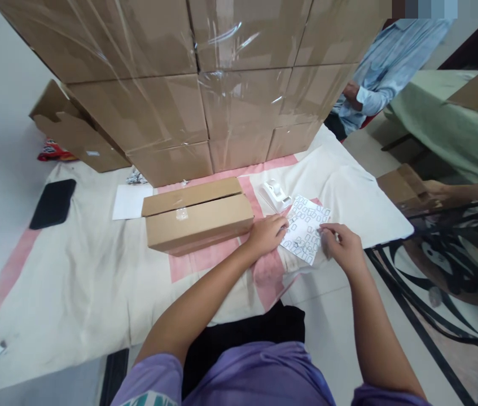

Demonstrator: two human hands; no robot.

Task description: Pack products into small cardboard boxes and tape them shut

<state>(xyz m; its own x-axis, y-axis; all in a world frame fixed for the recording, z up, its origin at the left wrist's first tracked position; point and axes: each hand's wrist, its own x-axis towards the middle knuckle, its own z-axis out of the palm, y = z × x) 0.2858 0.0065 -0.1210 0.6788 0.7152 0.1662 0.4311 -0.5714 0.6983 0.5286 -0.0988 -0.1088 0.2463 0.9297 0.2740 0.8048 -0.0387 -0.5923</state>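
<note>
A white sheet (302, 230) printed with small outlined shapes lies tilted near the front edge of the cloth-covered table. My left hand (266, 234) is closed on its left edge, with the fingers curled. At its right edge my right hand (343, 243) pinches with thumb and forefinger; the other fingers are bent. Just behind the sheet stands a small white tape dispenser (276, 193). To the left of my left hand is a closed cardboard box (198, 217), with a short piece of clear tape across its top seam.
Stacked, film-wrapped cartons (242, 101) rise at the back. An open carton (80, 135), a white paper (131, 202) and a black phone-like slab (53, 203) are on the left. One person (386, 73) sits behind; another person's hand (435, 192) holds a carton (403, 189) at right.
</note>
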